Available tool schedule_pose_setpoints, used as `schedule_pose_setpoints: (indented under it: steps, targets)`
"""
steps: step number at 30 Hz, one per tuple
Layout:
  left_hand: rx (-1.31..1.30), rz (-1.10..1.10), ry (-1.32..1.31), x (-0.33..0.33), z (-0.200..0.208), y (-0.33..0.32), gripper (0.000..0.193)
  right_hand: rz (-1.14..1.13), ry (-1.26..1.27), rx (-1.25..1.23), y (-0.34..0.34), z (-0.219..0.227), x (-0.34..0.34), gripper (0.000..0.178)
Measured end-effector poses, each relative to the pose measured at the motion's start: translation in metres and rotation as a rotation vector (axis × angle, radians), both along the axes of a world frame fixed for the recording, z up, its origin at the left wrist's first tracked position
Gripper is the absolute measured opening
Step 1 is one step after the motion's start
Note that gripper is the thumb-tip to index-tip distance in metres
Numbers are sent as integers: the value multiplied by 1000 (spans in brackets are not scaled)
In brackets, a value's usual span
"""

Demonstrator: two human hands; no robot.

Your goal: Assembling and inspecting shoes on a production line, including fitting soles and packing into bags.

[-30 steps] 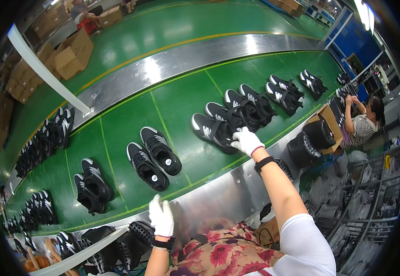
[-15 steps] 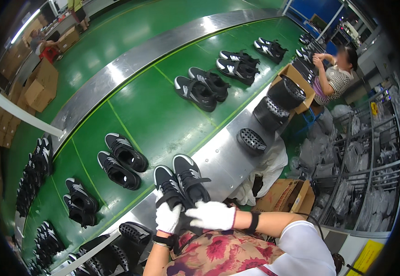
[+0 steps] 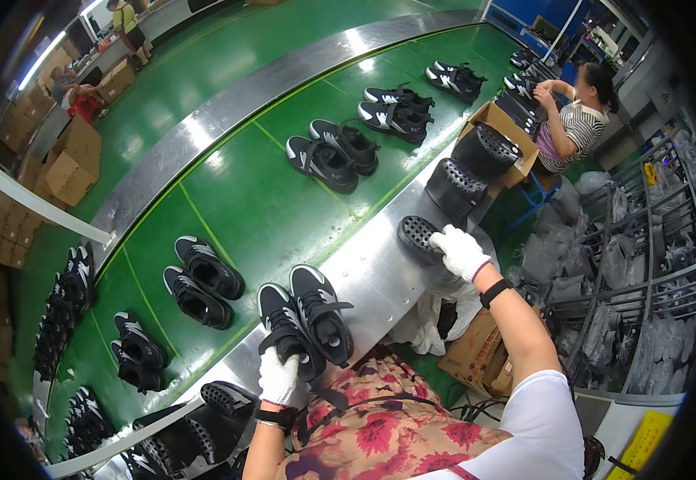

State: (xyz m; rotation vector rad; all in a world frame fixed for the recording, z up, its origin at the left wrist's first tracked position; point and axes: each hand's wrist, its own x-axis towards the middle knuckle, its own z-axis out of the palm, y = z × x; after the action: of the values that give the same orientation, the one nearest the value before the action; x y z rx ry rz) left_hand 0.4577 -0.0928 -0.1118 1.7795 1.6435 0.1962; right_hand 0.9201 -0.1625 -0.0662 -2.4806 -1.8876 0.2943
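Observation:
A pair of black sneakers with silver-white toes and straps stands on the metal ledge in front of me. My left hand [image 3: 282,380], in a white glove, is closed at the heel of the left sneaker [image 3: 284,324]. Beside it is the right sneaker [image 3: 321,308], its strap lying loose to the side. My right hand [image 3: 462,254], also gloved, reaches to the right and closes on the near edge of a black insole [image 3: 418,236] dotted with holes or studs. Its fingertips are partly hidden by the insole.
Stacked black insoles [image 3: 454,189] stand by an open carton [image 3: 526,165]. Several sneaker pairs, such as this one [image 3: 204,280], sit on the green belt [image 3: 260,216]. More insoles [image 3: 224,398] lie at lower left. A seated co-worker [image 3: 572,120] and wire racks [image 3: 644,272] are at right.
My right hand has left the sneakers and moved right to the insole. My left hand stays at the left sneaker's heel. The view has shifted slightly.

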Motion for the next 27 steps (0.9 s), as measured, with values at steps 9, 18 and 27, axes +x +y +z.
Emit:
schedule_pose_setpoints:
  steps: [9, 18, 27]
  targets:
    - [249, 274, -511, -31, 21, -1, 60, 133, 102, 323, -5, 70, -50, 27]
    - [-473, 260, -1232, 56, 85, 16, 54, 551, 673, 335, 4, 63, -233, 36]
    - [-322, 218, -858, 75, 66, -11, 31, -72, 993, 251, -27, 36, -236, 54]
